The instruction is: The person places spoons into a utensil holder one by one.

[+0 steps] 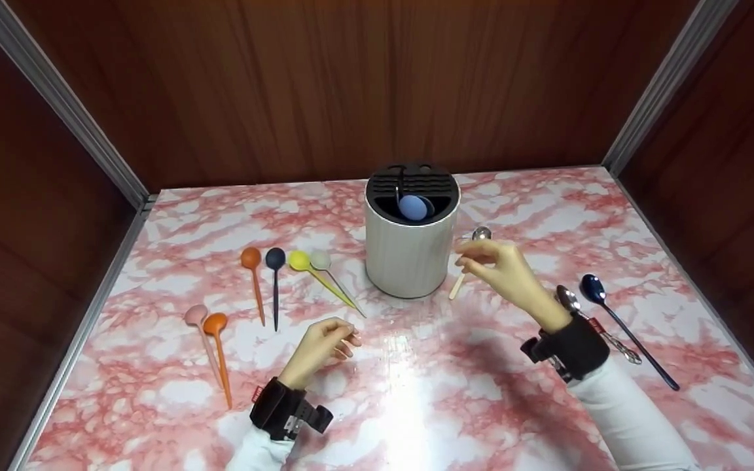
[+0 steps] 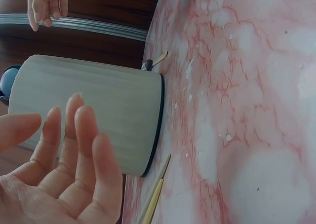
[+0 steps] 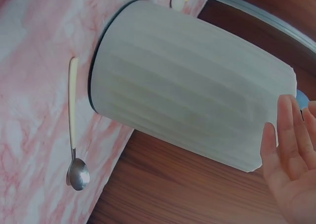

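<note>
A white ribbed utensil holder (image 1: 410, 255) with a black slotted top stands on the marbled table. Inside its front opening sit a light-blue spoon (image 1: 412, 207) and a dark one behind it. My right hand (image 1: 498, 265), fingers loosely bent, hovers to the right of the holder and holds nothing. Below it lies a metal spoon with a cream handle (image 3: 73, 103), partly covered by the hand in the head view. My left hand (image 1: 324, 347) hangs over the table in front of the holder, relaxed, nothing in its fingers. Nearest to it are a yellow spoon (image 1: 299, 260) and a pale grey spoon (image 1: 320, 260).
On the left lie a dark-orange spoon (image 1: 251, 257), a black spoon (image 1: 275, 258), a pink spoon (image 1: 196, 314) and an orange spoon (image 1: 215, 323). To the right are an ornate silver spoon (image 1: 568, 298) and a dark-blue spoon (image 1: 592, 288). Wooden panels enclose the table.
</note>
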Tool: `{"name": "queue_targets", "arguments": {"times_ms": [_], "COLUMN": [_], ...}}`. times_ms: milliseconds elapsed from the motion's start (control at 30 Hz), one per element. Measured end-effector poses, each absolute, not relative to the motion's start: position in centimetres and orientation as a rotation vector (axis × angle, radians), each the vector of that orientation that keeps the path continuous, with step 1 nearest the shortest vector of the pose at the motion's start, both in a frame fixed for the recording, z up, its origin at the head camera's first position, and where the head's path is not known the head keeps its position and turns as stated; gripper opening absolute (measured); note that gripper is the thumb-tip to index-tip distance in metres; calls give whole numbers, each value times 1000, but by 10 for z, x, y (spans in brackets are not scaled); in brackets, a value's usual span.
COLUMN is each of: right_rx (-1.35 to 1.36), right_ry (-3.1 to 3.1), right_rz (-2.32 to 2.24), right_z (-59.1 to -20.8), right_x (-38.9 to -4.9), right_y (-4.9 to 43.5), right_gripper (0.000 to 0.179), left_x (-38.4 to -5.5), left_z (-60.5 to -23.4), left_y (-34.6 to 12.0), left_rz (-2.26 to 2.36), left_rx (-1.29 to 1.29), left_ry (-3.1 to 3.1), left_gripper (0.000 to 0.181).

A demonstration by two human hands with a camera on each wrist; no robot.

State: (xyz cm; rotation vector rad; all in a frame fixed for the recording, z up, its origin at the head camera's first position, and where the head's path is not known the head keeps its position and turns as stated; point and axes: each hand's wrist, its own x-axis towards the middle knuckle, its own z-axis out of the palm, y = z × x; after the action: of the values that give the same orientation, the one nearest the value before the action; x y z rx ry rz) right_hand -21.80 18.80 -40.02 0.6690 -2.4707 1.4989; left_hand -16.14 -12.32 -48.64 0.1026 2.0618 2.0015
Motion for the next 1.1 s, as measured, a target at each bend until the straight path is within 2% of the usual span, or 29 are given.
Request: {"name": "queue_targets", "arguments": {"times_ms": [433,900,1100], "right_rx": [730,801,742], "right_ry": [-2604,-2601,-2638], "right_rz": [1487,1575,1647], "right_z": [-415,-431,-439], "right_x": [-209,-203,-195], "right_y": [194,202,206], "right_gripper": [16,17,19], "left_x": [-171,-193,-197], "left_z": [-482,-480,-479], "left_y": [-131,-145,-149], "left_rz": [2038,1988,1952], "left_rx": [115,-34,-92], "left_ry": [2110,2264,2313], "left_gripper": [21,21,19]}}
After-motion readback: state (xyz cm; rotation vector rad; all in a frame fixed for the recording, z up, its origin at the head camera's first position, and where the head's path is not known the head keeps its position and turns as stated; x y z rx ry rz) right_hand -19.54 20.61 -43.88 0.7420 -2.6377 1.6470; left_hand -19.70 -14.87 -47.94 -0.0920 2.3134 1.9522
